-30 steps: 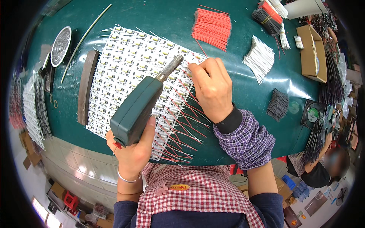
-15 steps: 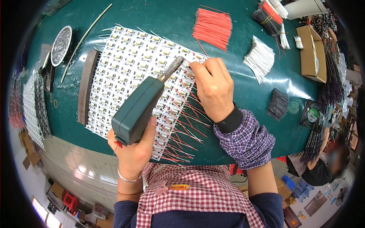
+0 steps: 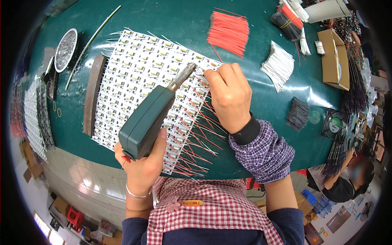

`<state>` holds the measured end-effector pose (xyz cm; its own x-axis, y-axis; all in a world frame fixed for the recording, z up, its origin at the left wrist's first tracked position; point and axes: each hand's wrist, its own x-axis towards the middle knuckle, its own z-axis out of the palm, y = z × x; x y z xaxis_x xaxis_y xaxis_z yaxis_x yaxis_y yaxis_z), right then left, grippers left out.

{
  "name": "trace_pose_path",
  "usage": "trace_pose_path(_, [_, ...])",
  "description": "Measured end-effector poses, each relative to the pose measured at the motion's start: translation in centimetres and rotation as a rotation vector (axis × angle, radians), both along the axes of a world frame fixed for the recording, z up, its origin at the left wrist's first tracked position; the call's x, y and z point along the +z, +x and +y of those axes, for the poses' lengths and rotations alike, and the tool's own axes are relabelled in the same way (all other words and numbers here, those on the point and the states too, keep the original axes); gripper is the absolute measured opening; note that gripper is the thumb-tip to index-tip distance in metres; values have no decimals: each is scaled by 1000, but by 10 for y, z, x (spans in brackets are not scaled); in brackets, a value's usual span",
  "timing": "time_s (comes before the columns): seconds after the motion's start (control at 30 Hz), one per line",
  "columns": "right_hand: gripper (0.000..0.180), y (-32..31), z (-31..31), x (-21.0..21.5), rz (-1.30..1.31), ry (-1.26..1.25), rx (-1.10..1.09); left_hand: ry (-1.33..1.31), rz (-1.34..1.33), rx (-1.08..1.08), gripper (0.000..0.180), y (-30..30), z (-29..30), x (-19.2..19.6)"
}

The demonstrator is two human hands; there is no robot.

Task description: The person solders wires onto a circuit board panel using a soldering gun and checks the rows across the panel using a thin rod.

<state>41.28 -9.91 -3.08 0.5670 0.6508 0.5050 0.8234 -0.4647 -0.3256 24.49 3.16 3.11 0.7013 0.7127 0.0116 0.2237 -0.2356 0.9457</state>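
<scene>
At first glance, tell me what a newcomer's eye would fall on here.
Probably the bulky dark green tool in the left hand, its metal tip slanting over the white sheet of small circuit boards. Next, likely the vivid red wire pile, beyond the right hand on the green table.

On the green desk (image 3: 263, 102), an open cardboard box (image 3: 330, 67) stood at two o'clock and a square black fan (image 3: 335, 125) at three. A thin pale tube (image 3: 84, 50) lay at ten o'clock, rubber bands (image 3: 61, 112) at nine. Beyond the edge, a co-worker (image 3: 343, 189) in black was at four, a red stool (image 3: 74, 217) at eight.
</scene>
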Motion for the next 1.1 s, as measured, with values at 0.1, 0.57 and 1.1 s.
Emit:
trace_pose_path(0.1, [20,0,3,-2,-23,3,10,48,21,5,16,-2,-1,0])
trace_pose_path(0.57, [16,1,1,-1,38,23,48,96,57,-3,15,-4,1,-3])
trace_pose_path(1.1, [15,1,3,0,73,19,37,149,70,-102,11,2,4,-5])
